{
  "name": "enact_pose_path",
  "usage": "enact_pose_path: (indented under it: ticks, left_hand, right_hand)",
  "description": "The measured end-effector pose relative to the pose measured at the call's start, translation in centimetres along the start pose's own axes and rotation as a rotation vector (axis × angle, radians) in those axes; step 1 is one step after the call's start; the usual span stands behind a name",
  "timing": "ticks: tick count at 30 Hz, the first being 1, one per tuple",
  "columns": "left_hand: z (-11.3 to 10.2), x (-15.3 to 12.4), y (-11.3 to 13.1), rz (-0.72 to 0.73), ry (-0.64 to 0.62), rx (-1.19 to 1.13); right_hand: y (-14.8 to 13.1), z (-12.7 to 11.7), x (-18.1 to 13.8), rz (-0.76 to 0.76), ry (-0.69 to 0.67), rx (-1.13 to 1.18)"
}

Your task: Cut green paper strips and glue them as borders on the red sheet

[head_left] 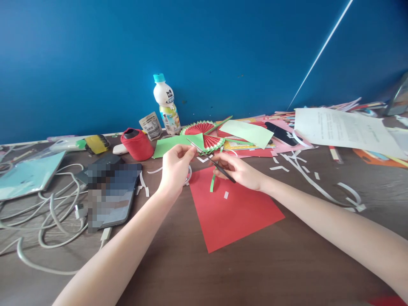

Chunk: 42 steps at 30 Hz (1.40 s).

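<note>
My left hand (175, 168) is closed in a pinch; what its fingertips hold is too small to make out. Part of a white ring, perhaps a tape roll (189, 175), shows behind its wrist side. In my right hand (239, 170) is a pair of dark-handled scissors (227, 173), seen edge-on, their thin tip close to my left fingertips. Below both hands a red paper sheet (234, 219) lies on the table, with a small white piece (226, 195) on it. A green paper strip (212, 183) shows beneath my right fingers. Just beyond is a pleated red and green paper fan (199, 128).
A bottle (170, 112), a red cloth-like roll (140, 146) and green paper (161, 146) stand or lie behind. Leftward are a phone (119, 199) and tangled cables (52, 216). White strips (306, 180) and a printed sheet (344, 131) lie right. A blue wall (223, 55) bounds the back.
</note>
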<state>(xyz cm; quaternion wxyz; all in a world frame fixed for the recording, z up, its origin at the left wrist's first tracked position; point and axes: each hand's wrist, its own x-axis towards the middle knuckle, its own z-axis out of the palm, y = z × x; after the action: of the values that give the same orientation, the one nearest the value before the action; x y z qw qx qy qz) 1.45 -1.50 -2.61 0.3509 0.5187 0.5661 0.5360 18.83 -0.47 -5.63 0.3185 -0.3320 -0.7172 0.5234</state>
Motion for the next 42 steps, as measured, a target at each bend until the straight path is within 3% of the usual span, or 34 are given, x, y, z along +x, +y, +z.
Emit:
enact_pose_path:
  ticks: [14,42]
  left_hand:
    - [0.0,0.33,-0.34,-0.079,-0.024,-0.084]
    - [-0.23,0.22,-0.65,-0.024,-0.058,-0.046]
  right_hand:
    - [-0.36,-0.28,0.0,0.014,-0.006,-0.004]
    - [-0.37,-0.68,-0.03,0.0,0.012,-0.062]
